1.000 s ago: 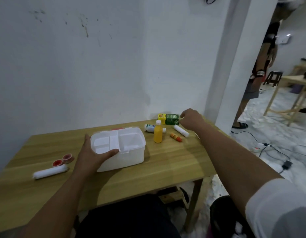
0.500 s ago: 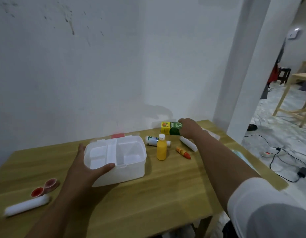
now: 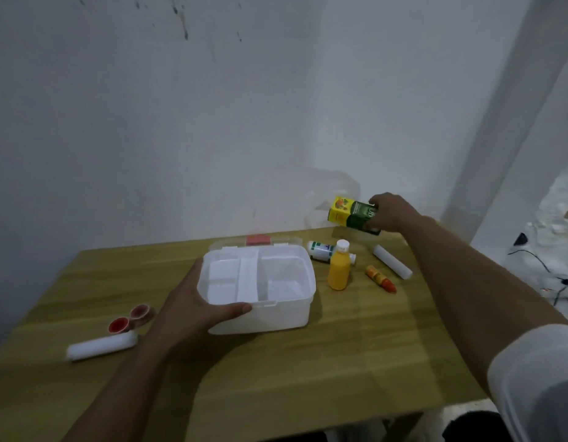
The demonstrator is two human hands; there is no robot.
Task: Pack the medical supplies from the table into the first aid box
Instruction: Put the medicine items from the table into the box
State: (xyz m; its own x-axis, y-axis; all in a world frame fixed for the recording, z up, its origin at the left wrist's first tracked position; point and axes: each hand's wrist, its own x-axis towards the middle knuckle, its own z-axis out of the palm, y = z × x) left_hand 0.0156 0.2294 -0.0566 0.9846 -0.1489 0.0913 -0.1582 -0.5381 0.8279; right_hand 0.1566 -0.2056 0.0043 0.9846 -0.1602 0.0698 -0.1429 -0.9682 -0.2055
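Fingers of my right hand (image 3: 389,215) clamp the green-and-yellow carton (image 3: 353,215), lifted clear of the table (image 3: 356,346) near the wall. My left hand (image 3: 193,309) grips the open first aid box (image 3: 260,317) by its near-left corner, thumb along the front rim.

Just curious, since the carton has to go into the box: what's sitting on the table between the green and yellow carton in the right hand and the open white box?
In the head view, the upright yellow bottle and a small white bottle lying on its side behind it.
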